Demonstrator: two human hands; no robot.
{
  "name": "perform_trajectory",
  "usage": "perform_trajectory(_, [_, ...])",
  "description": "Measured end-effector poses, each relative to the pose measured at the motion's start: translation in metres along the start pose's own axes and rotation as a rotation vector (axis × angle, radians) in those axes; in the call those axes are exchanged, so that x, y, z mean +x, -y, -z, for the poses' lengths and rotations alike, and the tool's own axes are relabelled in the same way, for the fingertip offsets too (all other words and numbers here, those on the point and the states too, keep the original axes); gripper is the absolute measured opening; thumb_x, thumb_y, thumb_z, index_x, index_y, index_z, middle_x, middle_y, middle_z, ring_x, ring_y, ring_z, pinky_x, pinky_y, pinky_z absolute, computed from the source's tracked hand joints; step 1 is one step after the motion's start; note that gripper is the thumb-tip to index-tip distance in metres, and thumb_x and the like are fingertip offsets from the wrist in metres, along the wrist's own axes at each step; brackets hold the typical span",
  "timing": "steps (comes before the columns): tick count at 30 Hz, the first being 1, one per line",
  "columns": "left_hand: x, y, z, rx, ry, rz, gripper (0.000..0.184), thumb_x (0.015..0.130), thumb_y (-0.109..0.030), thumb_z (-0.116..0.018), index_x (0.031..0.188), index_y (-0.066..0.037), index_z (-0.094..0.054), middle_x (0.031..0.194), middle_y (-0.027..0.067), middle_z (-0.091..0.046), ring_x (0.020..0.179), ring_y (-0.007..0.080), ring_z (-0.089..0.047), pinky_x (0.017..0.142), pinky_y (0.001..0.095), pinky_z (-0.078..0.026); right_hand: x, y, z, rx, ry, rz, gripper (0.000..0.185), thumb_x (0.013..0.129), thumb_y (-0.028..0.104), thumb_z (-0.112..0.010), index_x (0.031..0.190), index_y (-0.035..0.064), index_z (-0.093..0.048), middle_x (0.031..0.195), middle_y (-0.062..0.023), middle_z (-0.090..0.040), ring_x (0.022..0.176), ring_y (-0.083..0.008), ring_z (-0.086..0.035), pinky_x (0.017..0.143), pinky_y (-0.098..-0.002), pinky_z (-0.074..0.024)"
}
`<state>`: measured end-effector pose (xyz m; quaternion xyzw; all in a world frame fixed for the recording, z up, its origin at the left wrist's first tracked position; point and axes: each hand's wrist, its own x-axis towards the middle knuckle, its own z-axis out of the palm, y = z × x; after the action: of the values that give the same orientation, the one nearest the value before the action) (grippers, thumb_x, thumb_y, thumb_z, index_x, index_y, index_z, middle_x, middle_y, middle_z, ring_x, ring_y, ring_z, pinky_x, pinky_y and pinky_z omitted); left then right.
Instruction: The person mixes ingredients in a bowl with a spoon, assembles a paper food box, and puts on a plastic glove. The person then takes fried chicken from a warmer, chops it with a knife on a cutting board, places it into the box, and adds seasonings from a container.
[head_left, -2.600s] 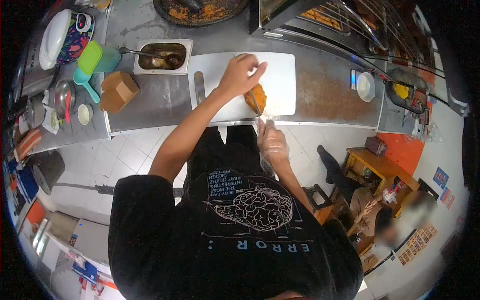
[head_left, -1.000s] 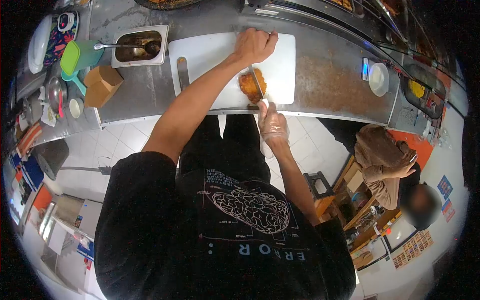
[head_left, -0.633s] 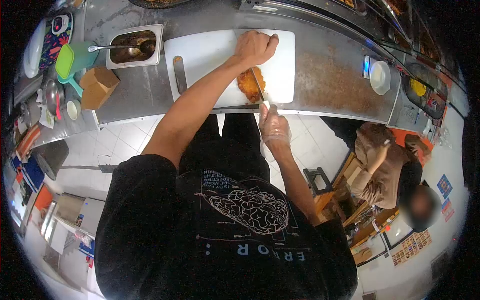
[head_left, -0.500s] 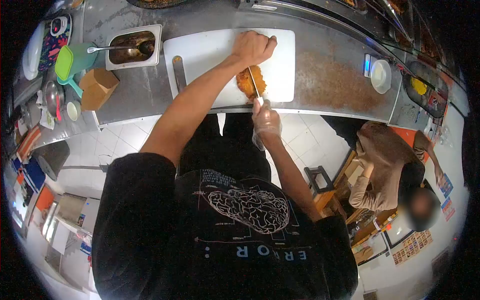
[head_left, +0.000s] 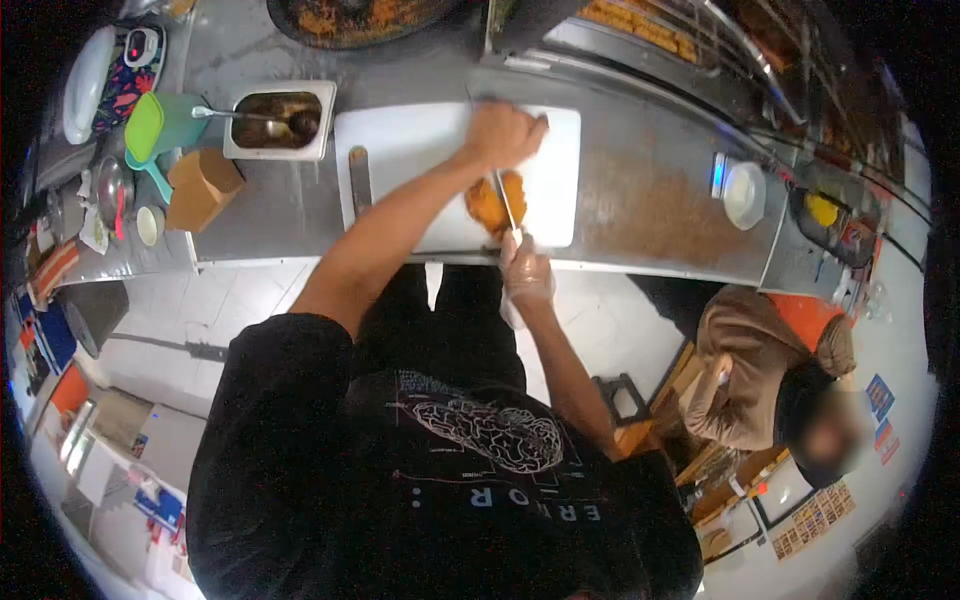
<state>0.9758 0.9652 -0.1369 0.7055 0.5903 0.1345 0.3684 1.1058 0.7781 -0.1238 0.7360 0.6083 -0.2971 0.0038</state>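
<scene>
A long knife [head_left: 506, 196] lies across an orange-brown fried piece of food [head_left: 485, 208] on the white cutting board [head_left: 550, 180]. Its pale handle end is in my right hand [head_left: 527, 272], which wears a clear plastic glove and is closed at the board's near edge. Beyond the food, my left hand [head_left: 503, 135] is bare and its fingers are curled over the far part of the blade. Food shows on both sides of the blade. The left hand hides part of the knife.
Left of the board stand a metal tray [head_left: 280, 120] with a ladle, an open cardboard box [head_left: 203, 190] and a green-lidded container [head_left: 145, 125]. A white bowl [head_left: 744, 195] is at the right. A person in brown [head_left: 745, 370] is bent over at the lower right.
The whole view has shifted, so the counter sits lower. Since the earliest frame, the blade has moved across the food, and a gap now shows at the cut. The other person has come closer.
</scene>
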Motion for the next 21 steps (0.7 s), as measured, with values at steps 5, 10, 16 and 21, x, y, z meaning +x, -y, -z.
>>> perform_trajectory(5, [-0.005,0.003,-0.004,-0.019,-0.333,-0.081,0.047,0.090,-0.035,-0.047,0.060,-0.005,-0.067,0.058,0.0170,-0.062,0.054,0.0370,-0.061,0.058,0.0453,-0.051,0.002,0.006,0.029,-0.072,0.117,0.057,0.051,0.098,0.046,-0.043,0.113,-0.0004,-0.059,0.069,-0.0282,-0.063,0.071,-0.0453,-0.064,0.064,-0.0521,-0.0512])
perform_trajectory(10, [-0.106,-0.007,0.063,-0.361,-0.681,-0.291,0.039,0.087,-0.015,-0.056,0.053,-0.001,-0.046,0.049,0.0158,-0.045,0.043,0.0326,-0.047,0.044,0.0405,-0.034,-0.015,0.017,0.064,0.018,0.072,0.212,0.066,0.083,0.055,-0.065,0.119,0.0004,-0.060,0.084,-0.0243,-0.067,0.079,-0.0406,-0.066,0.070,-0.0476,-0.0528])
perform_trajectory(16, [-0.255,0.029,0.084,-0.295,-0.802,0.051,0.034,0.090,-0.010,-0.055,0.059,0.001,-0.045,0.049,0.0095,-0.032,0.043,0.0139,-0.032,0.042,0.0345,-0.025,0.024,0.040,0.021,-0.112,-0.123,0.296,0.082,0.071,0.052,-0.077,0.119,-0.0109,-0.056,0.136,-0.0284,-0.040,0.122,-0.0400,-0.043,0.102,-0.0408,-0.0397])
perform_trajectory(21, [-0.342,0.046,0.055,-0.284,-0.880,0.340,0.040,0.092,-0.013,-0.054,0.058,0.002,-0.040,0.049,0.0067,-0.029,0.048,0.0099,-0.028,0.044,0.0333,-0.023,0.045,0.037,0.012,0.121,-0.114,0.522,0.056,0.068,0.024,-0.080,0.119,0.0088,-0.062,0.113,-0.0142,-0.059,0.111,-0.0300,-0.054,0.101,-0.0395,-0.0402])
